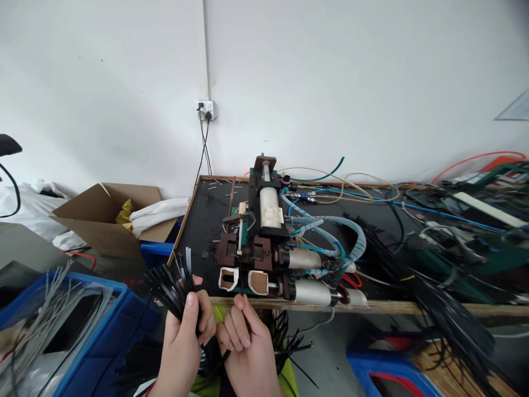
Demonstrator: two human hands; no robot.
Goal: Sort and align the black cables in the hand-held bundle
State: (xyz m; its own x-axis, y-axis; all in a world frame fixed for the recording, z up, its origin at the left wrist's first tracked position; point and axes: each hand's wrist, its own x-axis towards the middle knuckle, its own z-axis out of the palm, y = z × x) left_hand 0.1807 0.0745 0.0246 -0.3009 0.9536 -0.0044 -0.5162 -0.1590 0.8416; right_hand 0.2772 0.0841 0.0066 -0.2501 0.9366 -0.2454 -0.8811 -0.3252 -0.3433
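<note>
The left hand (184, 336) was closed tight around a bunch of black wires (171, 286); the bunch fanned out up and to the left, above the thumb, just in front of the near edge of the workbench (372, 307); the right hand (248, 344) sat right beside the left one, its fingers curled in and pinching at the low end of the same bunch, down by the lap; it looked like the wires were being sorted or picked apart in the hands, with none at the machine yet; the next move, I think, would need one wire pulled free with the right fingers while the left kept a firm hold, so the rest did not slip and spill.

The small machine (264, 242) stood on the bench, near the hands but not touching them, with blue hoses (330, 226) looping off its right side; a blue bin (82, 331) at the left held pale grey wires (37, 320); a brown cardboard box (103, 220) farther back held something yellow, and white bags (159, 212) lay across its open side; another blue bin (372, 369) sat low on the right, and what was in it was too blurred to tell.
</note>
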